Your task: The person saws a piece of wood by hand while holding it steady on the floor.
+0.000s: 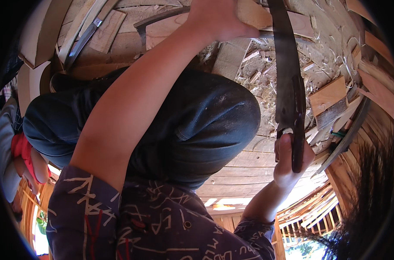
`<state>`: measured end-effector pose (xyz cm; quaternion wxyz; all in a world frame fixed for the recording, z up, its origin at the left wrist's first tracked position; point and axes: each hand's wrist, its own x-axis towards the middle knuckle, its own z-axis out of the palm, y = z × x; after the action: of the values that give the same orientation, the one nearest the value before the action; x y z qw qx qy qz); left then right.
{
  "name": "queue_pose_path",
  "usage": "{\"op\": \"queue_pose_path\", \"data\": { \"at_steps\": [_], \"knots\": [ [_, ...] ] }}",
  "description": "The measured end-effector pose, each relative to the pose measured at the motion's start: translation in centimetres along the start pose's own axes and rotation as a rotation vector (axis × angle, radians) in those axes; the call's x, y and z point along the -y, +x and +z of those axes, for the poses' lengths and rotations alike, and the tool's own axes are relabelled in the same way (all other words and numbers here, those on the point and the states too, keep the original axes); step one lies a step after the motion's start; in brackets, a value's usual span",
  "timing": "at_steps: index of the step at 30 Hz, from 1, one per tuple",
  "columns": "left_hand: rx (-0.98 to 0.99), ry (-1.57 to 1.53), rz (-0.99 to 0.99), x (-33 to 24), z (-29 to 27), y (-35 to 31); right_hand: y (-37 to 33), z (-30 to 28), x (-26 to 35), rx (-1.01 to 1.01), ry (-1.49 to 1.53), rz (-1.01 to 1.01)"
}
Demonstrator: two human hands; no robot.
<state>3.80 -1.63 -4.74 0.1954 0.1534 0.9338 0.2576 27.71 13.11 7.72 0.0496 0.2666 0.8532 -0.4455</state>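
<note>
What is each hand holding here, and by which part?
The right hand grips a long dark blade by its handle end. The left hand holds a piece of wood near its edge.

blade [285, 65]: dark grey metal, dull, with lighter worn streaks along it.
handle [297, 125]: almost black, with a brown tone.
trousers [205, 117]: dark blue-grey cloth, a pale dusty spot on the knee.
shirt sleeve [88, 208]: dark purple-grey, printed with thin white lines and signs, some red strokes.
board [249, 17]: light orange-brown wood.
shavings [266, 73]: pale straw colour, thin curls.
floor planks [249, 169]: grey-brown wood with darker grain lines.
cloth at the left edge [21, 147]: bright red.
</note>
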Motion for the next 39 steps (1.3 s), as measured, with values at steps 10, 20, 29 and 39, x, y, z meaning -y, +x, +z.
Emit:
{"op": "queue_pose_path", "data": {
  "at_steps": [10,20,29,39],
  "knots": [
    [0.049,-0.032,-0.159,-1.0,-0.9,0.3,-4.1,1.5,1.0,-0.067,-0.022,0.111],
    [0.026,0.012,-0.15,-0.2,-0.6,0.7,-8.0,-1.7,1.7,-0.127,-0.147,0.082],
    [0.042,-0.058,-0.182,0.3,-0.8,0.9,-6.1,-5.1,1.9,0.002,-0.138,0.038],
    [-0.04,-0.006,0.006,-0.1,0.8,-0.3,-0.5,-0.1,-0.4,-0.051,-0.079,-0.059]
  ]
}}
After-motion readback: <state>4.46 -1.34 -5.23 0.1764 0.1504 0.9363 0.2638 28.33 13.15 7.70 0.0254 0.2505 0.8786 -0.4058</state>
